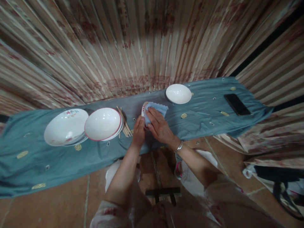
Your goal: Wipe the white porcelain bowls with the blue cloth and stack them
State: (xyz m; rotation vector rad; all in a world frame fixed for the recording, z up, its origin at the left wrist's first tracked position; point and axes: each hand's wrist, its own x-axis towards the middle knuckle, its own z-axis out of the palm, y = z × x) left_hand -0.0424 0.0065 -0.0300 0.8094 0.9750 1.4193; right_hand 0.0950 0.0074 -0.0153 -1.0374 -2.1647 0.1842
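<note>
The red-patterned dish point(143, 110) lies just beyond my left hand point(139, 130), the nearer one, clamped on its near edge; the visible rim runs away from me. Blue cloth point(162, 108) covers its right part beneath my right hand point(159, 125), fingers extended; whether they pinch it, I cannot tell. Chopsticks point(125, 124) lie leftward.

I'm scanning the head view | tablecloth point(201, 115): little boxed marks point(47, 167) are showing, too small for me to read | curtain point(142, 53): red print is blurring | I'm reading no text
</note>
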